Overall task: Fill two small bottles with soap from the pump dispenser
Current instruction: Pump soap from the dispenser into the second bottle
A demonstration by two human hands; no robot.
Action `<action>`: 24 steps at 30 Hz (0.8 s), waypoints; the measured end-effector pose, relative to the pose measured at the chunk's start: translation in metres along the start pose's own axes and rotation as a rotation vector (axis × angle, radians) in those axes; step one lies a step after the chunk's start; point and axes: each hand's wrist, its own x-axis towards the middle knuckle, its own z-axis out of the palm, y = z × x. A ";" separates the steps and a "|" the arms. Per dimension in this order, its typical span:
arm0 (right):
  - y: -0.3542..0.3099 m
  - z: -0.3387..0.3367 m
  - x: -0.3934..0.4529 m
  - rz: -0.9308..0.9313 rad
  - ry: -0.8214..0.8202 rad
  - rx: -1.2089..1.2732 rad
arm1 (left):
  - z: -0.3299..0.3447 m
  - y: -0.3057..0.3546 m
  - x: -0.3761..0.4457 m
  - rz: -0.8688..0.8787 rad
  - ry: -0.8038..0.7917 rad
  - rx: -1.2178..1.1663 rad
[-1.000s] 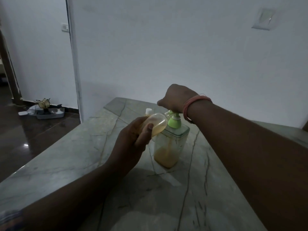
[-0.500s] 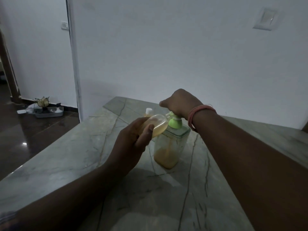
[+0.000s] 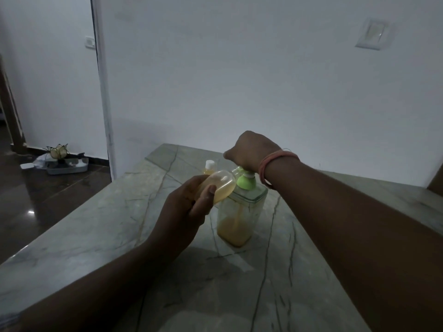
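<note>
A clear square pump dispenser [image 3: 237, 219] with a green pump collar stands on the marble table [image 3: 119, 236], with orange-yellow soap in its lower part. My right hand [image 3: 250, 152] sits on top of the pump head, fingers curled over it. My left hand [image 3: 189, 202] grips a small clear bottle [image 3: 221, 184], partly filled with yellowish soap and tilted with its mouth towards the pump spout. The spout and the mouth are hidden behind the bottle. A second small bottle [image 3: 210, 167] with a white cap stands just behind, to the left of the dispenser.
A white wall rises right behind the table's far edge. The table's left edge drops to a dark glossy floor [image 3: 48, 200], where a tray with small items [image 3: 64, 164] lies near a doorway. A wall switch plate [image 3: 372, 34] is at upper right.
My right hand has sunk slightly on the pump head. My left hand keeps the small bottle at the spout, almost unmoved.
</note>
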 end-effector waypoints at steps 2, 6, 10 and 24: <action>0.000 -0.001 0.002 -0.019 0.007 0.024 | 0.001 0.001 0.001 0.005 -0.004 -0.017; 0.007 0.004 0.003 -0.014 0.097 0.130 | 0.001 0.001 0.002 0.027 0.008 0.001; 0.005 0.001 -0.002 0.023 -0.011 0.063 | 0.003 -0.001 0.001 -0.005 0.003 -0.014; -0.002 -0.002 -0.002 -0.039 0.004 -0.002 | 0.001 0.000 0.000 -0.021 0.008 0.008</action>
